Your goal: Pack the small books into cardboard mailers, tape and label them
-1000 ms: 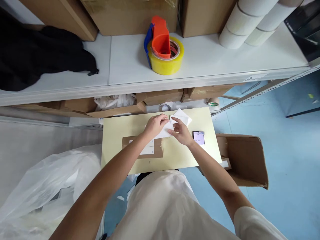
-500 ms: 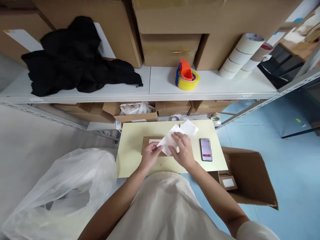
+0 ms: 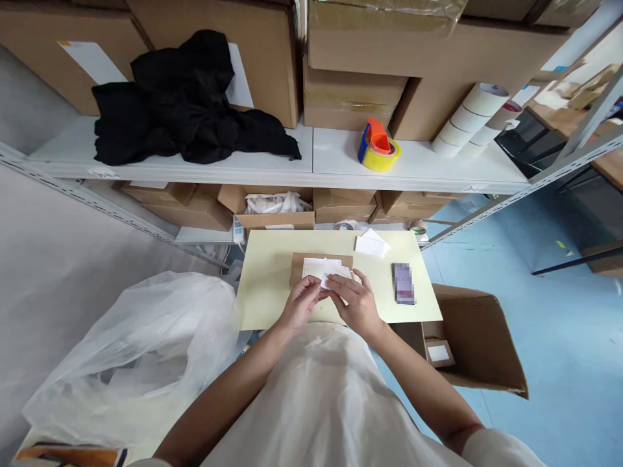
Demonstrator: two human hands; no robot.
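Both hands are close together over the near middle of a pale yellow table (image 3: 263,285). A white paper sheet (image 3: 333,267) is pinched at its near left corner by my left hand (image 3: 300,303). My right hand (image 3: 357,305) has its thumb and fingers closed on the sheet's right part. Beneath the sheet lies a flat brown cardboard box (image 3: 298,267) with a white label (image 3: 310,266), partly covered by the paper and my hands. Whether the sheet touches the box I cannot tell.
White papers (image 3: 370,244) lie at the table's back, a phone (image 3: 403,284) at right. An open carton (image 3: 487,337) stands right of the table, a plastic bag (image 3: 146,350) at left. The shelf ahead holds a tape dispenser (image 3: 379,152), black cloth (image 3: 189,110) and tape rolls (image 3: 470,120).
The sheet has come lower and nearer my body, and looks smaller, perhaps folded. My right hand has moved down onto it, close beside my left. The camera view has shifted slightly.
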